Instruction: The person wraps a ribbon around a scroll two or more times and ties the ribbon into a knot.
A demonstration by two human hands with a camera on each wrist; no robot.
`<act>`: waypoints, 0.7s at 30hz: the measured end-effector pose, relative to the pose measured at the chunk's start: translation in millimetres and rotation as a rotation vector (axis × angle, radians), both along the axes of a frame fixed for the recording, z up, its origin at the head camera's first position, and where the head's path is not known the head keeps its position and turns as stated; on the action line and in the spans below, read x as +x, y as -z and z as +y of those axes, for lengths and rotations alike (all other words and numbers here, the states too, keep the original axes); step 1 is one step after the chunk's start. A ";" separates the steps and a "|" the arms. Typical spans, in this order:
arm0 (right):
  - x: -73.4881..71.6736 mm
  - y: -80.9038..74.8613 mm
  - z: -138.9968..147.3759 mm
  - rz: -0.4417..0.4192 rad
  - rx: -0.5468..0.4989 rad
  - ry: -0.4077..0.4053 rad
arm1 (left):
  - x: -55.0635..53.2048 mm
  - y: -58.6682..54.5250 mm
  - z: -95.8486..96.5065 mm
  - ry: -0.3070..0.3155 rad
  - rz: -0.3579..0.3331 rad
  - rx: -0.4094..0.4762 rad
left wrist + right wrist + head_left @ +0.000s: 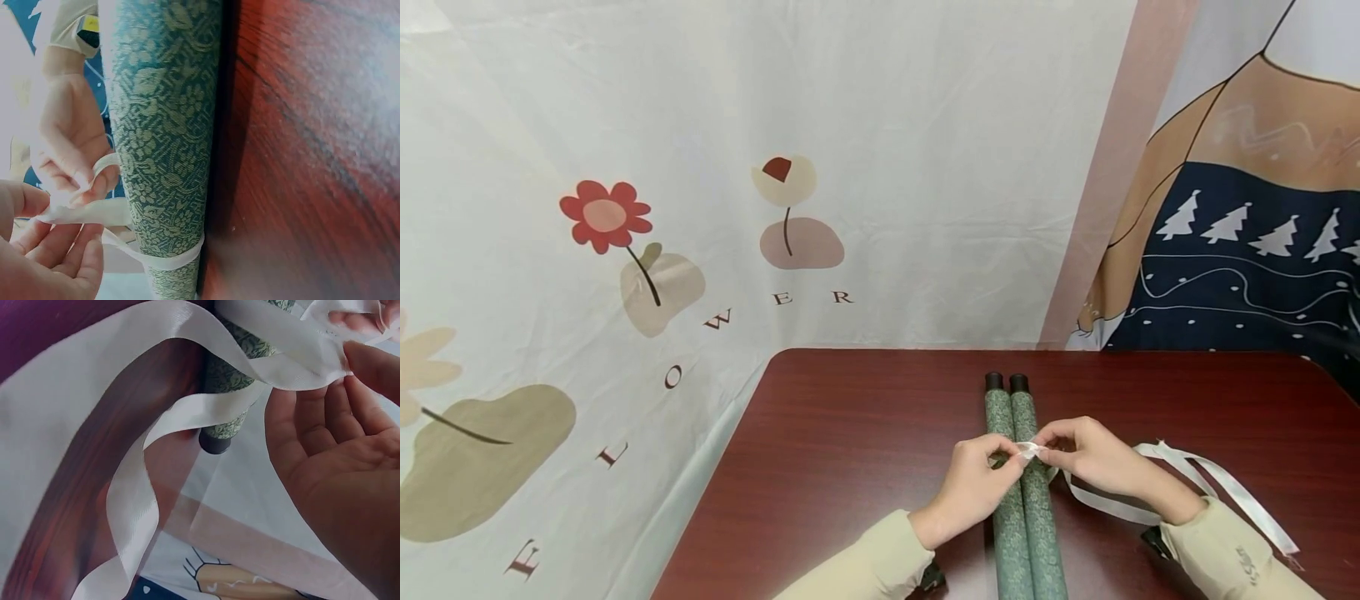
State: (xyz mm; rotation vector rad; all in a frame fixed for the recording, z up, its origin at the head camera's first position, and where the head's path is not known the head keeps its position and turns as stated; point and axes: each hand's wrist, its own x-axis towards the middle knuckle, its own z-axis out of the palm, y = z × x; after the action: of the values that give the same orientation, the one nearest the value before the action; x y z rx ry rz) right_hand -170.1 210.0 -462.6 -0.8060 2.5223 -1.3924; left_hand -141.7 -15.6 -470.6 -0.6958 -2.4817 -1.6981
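Two green patterned scroll rolls [1006,508] with black end knobs lie side by side on the table. A white ribbon [1232,483] is wrapped round them, and its loose tails trail off to the right. Above the rolls, my left hand [973,483] pinches a bit of the ribbon between thumb and fingers. Facing it, my right hand [1093,454] pinches the ribbon close by. In the left wrist view, one white band [175,259] circles the green cloth below both hands. The right wrist view has the ribbon [131,494] twisting down past a black knob [215,442].
The dark red table [842,433] has its far edge against a pale wall cloth [925,167] printed with flowers and letters. A printed figure with white trees [1225,225] covers the right side of the backdrop.
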 end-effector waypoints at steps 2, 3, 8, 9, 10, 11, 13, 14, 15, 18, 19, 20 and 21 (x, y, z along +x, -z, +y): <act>-0.5 1.2 1.9 -0.011 0.005 -0.013 | -0.3 -1.3 -0.9 0.008 -0.063 0.037; -0.6 1.6 2.8 -0.021 0.009 -0.020 | -0.5 -1.5 -1.3 0.010 -0.084 0.050; -1.4 4.1 6.3 -0.010 0.040 -0.049 | -1.1 -1.8 -3.7 0.019 -0.130 0.084; -1.5 4.5 6.8 -0.002 0.043 -0.053 | -1.1 -1.9 -4.3 0.026 -0.140 0.095; -1.6 5.1 7.2 0.014 0.048 -0.056 | -1.1 -2.3 -5.1 0.035 -0.152 0.103; -1.8 5.5 7.7 0.021 0.051 -0.057 | -1.2 -2.5 -5.7 0.044 -0.162 0.113; -2.0 5.9 8.6 0.024 0.056 -0.059 | -1.6 -2.8 -7.1 0.060 -0.188 0.136; -2.0 6.1 9.0 0.022 0.056 -0.061 | -1.8 -3.0 -8.0 0.066 -0.195 0.145; -2.0 6.0 9.3 0.018 0.056 -0.062 | -2.1 -2.9 -8.8 0.070 -0.201 0.153; -1.6 5.5 10.4 -0.008 0.056 -0.061 | -2.7 -3.2 -11.4 0.062 -0.205 0.152; -1.3 5.2 10.7 -0.011 0.056 -0.060 | -2.9 -3.6 -12.3 0.057 -0.206 0.145; -1.1 4.9 11.0 -0.011 0.057 -0.059 | -3.3 -3.8 -13.1 0.052 -0.202 0.136; -0.8 4.7 11.4 -0.012 0.059 -0.058 | -3.6 -4.0 -13.8 0.048 -0.203 0.128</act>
State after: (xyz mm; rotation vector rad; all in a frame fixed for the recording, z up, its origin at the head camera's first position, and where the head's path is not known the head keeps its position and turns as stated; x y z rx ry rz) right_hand -170.9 221.4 -467.2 -0.8500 2.4983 -1.2944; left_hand -145.4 -29.4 -466.6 -0.6027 -2.4716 -2.0180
